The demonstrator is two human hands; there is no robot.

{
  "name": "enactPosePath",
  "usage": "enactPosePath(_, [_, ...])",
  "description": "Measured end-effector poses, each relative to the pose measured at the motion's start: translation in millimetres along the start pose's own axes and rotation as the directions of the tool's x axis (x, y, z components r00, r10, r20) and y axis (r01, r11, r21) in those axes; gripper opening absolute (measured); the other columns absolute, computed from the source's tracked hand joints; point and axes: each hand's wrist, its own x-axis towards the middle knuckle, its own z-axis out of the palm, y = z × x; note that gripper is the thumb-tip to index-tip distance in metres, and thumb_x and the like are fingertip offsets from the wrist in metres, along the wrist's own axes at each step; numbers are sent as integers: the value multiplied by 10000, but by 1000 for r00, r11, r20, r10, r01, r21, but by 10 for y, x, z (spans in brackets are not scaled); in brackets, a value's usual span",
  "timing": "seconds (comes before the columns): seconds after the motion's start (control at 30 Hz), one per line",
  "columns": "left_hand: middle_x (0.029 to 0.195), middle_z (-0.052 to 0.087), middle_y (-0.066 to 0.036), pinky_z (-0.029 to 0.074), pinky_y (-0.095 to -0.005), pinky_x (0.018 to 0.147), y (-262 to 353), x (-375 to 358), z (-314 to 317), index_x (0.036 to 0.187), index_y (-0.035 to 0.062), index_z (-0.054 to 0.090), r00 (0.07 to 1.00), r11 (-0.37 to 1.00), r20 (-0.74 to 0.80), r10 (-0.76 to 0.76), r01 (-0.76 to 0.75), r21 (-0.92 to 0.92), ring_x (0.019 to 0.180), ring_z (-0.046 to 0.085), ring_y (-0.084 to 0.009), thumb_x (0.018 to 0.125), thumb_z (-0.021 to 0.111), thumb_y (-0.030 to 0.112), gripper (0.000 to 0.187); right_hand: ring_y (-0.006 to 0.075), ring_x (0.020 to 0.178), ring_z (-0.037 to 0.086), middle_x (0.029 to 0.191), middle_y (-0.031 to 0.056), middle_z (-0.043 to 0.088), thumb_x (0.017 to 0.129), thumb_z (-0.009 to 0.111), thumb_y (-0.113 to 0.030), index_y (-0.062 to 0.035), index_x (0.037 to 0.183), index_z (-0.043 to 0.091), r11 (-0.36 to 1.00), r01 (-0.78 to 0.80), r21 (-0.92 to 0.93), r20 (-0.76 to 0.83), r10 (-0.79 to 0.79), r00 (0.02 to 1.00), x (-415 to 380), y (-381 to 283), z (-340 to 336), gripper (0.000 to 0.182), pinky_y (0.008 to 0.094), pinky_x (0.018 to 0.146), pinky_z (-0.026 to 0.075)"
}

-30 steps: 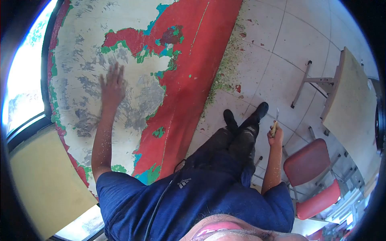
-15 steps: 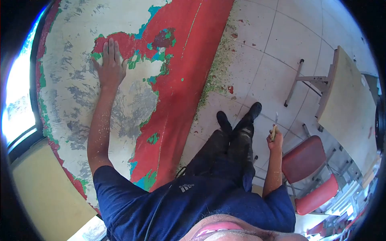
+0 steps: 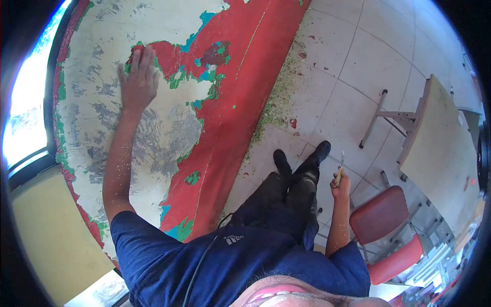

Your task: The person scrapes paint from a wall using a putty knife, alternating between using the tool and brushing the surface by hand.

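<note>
Here, the right grip [image 3: 341, 184] encloses the tool [image 3: 338, 176] (blade [image 3: 342, 157] protruding), left grip [image 3: 138, 88] spread over the wall [image 3: 171, 125].

I count one tool [image 3: 338, 175], two shoes [image 3: 320, 153], two chair panels [image 3: 378, 215] and apparently one table [image 3: 441, 148].

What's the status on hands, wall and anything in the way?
Left hand spread, apparently flat on the wall. Right hand gripping a bladed tool, clear of the wall. Wall patchy, red paint ragged-edged. Nothing seen blocking either hand.
</note>
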Motion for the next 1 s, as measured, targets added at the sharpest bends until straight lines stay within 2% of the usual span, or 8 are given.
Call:
enactPosePath(0.07, [1432, 323, 17, 189, -506, 1075, -9, 24, -76, 1350, 129, 399, 992, 994, 91, -83, 76, 84, 1331, 271, -190, 829, 530, 338, 577, 93, 411, 421, 657, 13, 502, 916, 462, -264, -156, 1069, 521, 1000, 13, -16, 19, -13, 1000, 44, -21, -11, 196, 217, 334, 314])
enactPosePath(0.17, [1423, 340, 6, 179, -514, 1077, 7, -112, 40, 1344, 132, 408, 997, 999, 63, -35, 34, 18, 1329, 278, -192, 836, 528, 323, 556, 87, 415, 410, 665, 11, 501, 925, 443, -262, -166, 1071, 522, 999, 7, -44, 12, -7, 1000, 63, -93, 3, 192, 211, 343, 303])
enactPosePath(0.37, [1414, 355, -5, 181, -515, 1080, 38, -262, 269, 1350, 133, 396, 976, 996, 198, 88, -88, -11, 1325, 288, -189, 851, 519, 312, 544, 93, 410, 416, 664, 12, 502, 921, 448, -275, -171, 1043, 534, 993, 7, -120, -51, -13, 999, 64, -253, 46, 181, 207, 345, 321])
enactPosePath(0.47, [1419, 346, 3, 188, -511, 1079, 91, -146, 124, 1366, 129, 365, 999, 999, 9, 39, -39, -16, 1321, 294, -181, 854, 511, 314, 563, 97, 405, 425, 662, 12, 504, 916, 456, -281, -176, 1027, 540, 984, 8, -177, -79, -23, 997, 116, -282, -20, 175, 209, 344, 333])
enactPosePath(0.57, [1427, 334, 11, 188, -503, 1081, 162, -53, 46, 1381, 134, 337, 984, 995, 148, -98, 95, 25, 1317, 298, -177, 857, 507, 317, 580, 95, 423, 426, 662, 12, 501, 894, 489, -282, -156, 1018, 555, 983, -3, -186, -83, -13, 996, 255, -251, -182, 189, 217, 353, 339])
enactPosePath(0.63, [1424, 336, 16, 189, -498, 1083, 202, -79, 117, 1374, 140, 352, 986, 992, 115, -122, 117, 52, 1316, 300, -175, 859, 501, 323, 567, 95, 430, 421, 664, 15, 500, 883, 505, -283, -141, 1015, 561, 977, -11, -215, -80, -7, 997, 326, -286, -288, 201, 224, 354, 337])
enactPosePath(0.87, [1358, 405, 1, 217, -495, 1075, 299, -197, 270, 1283, 126, 476, 989, 986, -43, -144, 148, 83, 1301, 322, -178, 842, 512, 278, 468, 120, 401, 404, 669, 36, 495, 870, 529, -280, -121, 999, 544, 958, -41, -285, -169, -8, 986, 440, -530, -392, 205, 246, 325, 298])
enactPosePath(1.0, [1353, 403, -36, 226, -486, 1075, 427, -291, 435, 1268, 117, 487, 997, 998, 64, -49, 50, -27, 1301, 321, -205, 811, 516, 218, 468, 128, 383, 395, 653, 39, 489, 855, 553, -277, -109, 970, 550, 960, -22, -278, -150, -21, 989, 458, -613, -368, 204, 254, 321, 294])
